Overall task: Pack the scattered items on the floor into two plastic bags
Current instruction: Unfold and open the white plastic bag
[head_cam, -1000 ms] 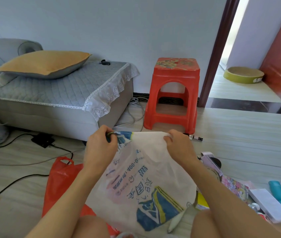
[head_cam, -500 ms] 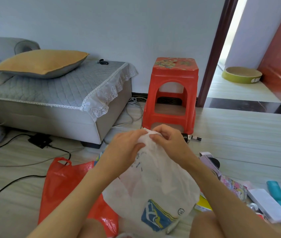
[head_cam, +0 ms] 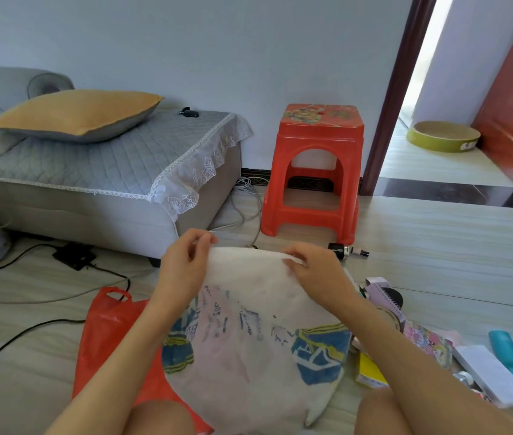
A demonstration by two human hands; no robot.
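Observation:
A white plastic bag (head_cam: pixel 249 334) with blue and yellow print hangs in front of me, stretched wide. My left hand (head_cam: pixel 183 271) pinches its top edge on the left. My right hand (head_cam: pixel 315 271) pinches the same edge on the right. A red plastic bag (head_cam: pixel 107 334) lies flat on the floor under my left forearm. Scattered items lie on the floor at the right: a pink comb box (head_cam: pixel 384 293), a colourful packet (head_cam: pixel 428 343), a white box (head_cam: pixel 493 375), a teal stick (head_cam: pixel 509 353), a yellow box (head_cam: pixel 369 372) and a small bottle (head_cam: pixel 347 251).
A red plastic stool (head_cam: pixel 315 171) stands against the wall ahead. A grey sofa (head_cam: pixel 92 180) with an orange cushion (head_cam: pixel 76 114) fills the left. Black cables (head_cam: pixel 29 328) run across the floor at the left. A doorway opens at the right with a round yellow tray (head_cam: pixel 442 140).
My hands came together at the bag's top half a second ago. Now they have moved apart again and stretch the bag's edge wide.

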